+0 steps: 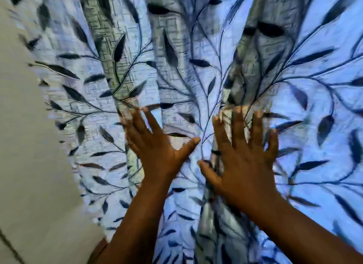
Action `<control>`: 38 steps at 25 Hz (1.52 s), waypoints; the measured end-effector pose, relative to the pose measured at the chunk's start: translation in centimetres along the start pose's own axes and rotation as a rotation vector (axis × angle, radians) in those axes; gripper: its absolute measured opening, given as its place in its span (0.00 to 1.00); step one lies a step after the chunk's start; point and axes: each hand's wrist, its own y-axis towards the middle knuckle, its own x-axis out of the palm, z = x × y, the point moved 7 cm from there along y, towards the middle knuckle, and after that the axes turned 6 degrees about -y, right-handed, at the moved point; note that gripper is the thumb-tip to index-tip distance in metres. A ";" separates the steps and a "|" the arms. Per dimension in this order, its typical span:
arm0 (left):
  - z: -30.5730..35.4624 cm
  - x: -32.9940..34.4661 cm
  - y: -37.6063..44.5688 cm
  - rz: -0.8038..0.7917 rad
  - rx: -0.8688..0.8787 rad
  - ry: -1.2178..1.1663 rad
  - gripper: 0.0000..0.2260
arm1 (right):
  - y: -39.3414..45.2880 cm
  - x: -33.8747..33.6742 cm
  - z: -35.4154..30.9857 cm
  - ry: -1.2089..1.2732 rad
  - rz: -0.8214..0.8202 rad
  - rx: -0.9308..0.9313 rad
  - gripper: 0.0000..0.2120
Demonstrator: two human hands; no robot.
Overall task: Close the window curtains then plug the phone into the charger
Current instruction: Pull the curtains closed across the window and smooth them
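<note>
The window curtains (196, 71) fill most of the head view: pale bluish-white fabric with dark leaf and vine patterns, hanging in folds and lit from behind. My left hand (155, 143) lies flat against the fabric just left of centre, fingers spread. My right hand (243, 155) rests flat on a fold just right of centre, fingers spread and pointing up. Neither hand grips any cloth. The two thumbs are close together near the middle. No phone or charger is in view. The picture is blurred by motion.
A plain beige wall (29, 165) runs down the left side, next to the curtain's left edge. Both forearms reach up from the bottom of the view.
</note>
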 end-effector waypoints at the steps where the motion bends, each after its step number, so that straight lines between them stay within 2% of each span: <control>1: -0.9 1.5 0.4 -0.056 0.041 -0.048 0.53 | 0.0 1.1 -1.2 -0.043 -0.025 0.031 0.42; 4: -4.4 5.4 1.1 -0.237 0.194 -0.187 0.50 | -0.6 4.8 -5.2 -0.164 -0.102 0.149 0.42; 6: -4.8 6.6 0.5 -0.270 0.218 -0.206 0.49 | -1.0 6.1 -5.1 -0.162 -0.161 0.157 0.42; 10: -7.1 10.2 -1.8 -0.505 0.240 -0.272 0.47 | -2.9 8.8 -6.3 -0.303 -0.262 0.184 0.41; 14: -7.7 12.5 -4.5 -0.560 0.307 -0.277 0.44 | -5.3 10.8 -6.8 -0.360 -0.374 0.182 0.39; 17: -9.1 14.4 -7.5 -0.665 0.345 -0.209 0.44 | -7.6 12.3 -7.4 -0.330 -0.498 0.151 0.40; 19: -9.8 15.2 -10.1 -0.754 0.405 -0.165 0.44 | -10.1 12.5 -6.8 -0.293 -0.572 0.191 0.42; 22: -10.8 15.4 -11.6 -0.759 0.456 -0.159 0.43 | -12.8 12.9 -6.5 -0.235 -0.667 0.288 0.43; 26: -12.5 14.1 -15.7 -0.889 0.432 -0.183 0.44 | -17.6 11.4 -7.2 -0.187 -0.814 0.324 0.45; 30: -16.5 12.0 -20.6 -1.083 0.430 -0.055 0.45 | -23.0 8.0 -8.3 -0.161 -0.882 0.399 0.44; 35: -22.1 3.7 -29.4 -1.308 0.377 0.045 0.47 | -33.3 1.1 -13.0 -0.131 -1.055 0.330 0.39; 38: -24.4 -1.7 -35.7 -1.509 0.417 0.132 0.47 | -39.7 -3.4 -16.7 -0.091 -1.191 0.327 0.40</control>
